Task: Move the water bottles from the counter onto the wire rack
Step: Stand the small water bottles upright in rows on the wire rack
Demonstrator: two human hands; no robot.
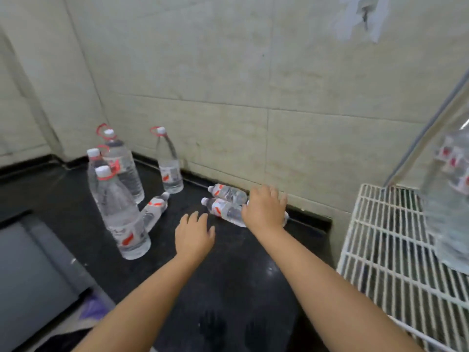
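Two small clear water bottles (225, 204) with red-and-white labels are laid on their sides on the black counter (228, 262), against the tiled wall. The nearer one is covered by the right hand (264, 207), fingers spread over it; whether it is gripped cannot be told. The left hand (194, 236) is held open and empty beside them, and a white wire rack (380, 250) is seen to the right.

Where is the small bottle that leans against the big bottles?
In the head view, the small leaning bottle lies left of centre on the black counter, propped against the nearest big bottle, left of the left hand.
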